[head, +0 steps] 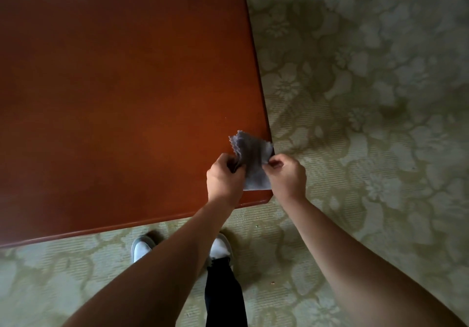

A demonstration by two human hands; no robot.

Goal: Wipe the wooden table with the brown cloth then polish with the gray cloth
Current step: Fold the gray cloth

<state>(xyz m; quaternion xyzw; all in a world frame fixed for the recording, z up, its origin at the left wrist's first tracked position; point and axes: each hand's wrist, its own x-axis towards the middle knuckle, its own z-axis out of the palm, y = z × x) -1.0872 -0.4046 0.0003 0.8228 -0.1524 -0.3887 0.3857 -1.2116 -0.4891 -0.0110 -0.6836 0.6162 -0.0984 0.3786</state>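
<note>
Gray cloth held over the table near corner, pinched by left hand and right hand. Judged light, limp; best gripped bunched for polishing.

Folded gray cloth with pinked edges above reddish wooden table's near right corner.

Smooth reddish-brown wooden surface with a soft satin sheen. Thin matt gray cloth with pinked, zigzag edges. Woven, ribbed floral carpet, matt green.
</note>
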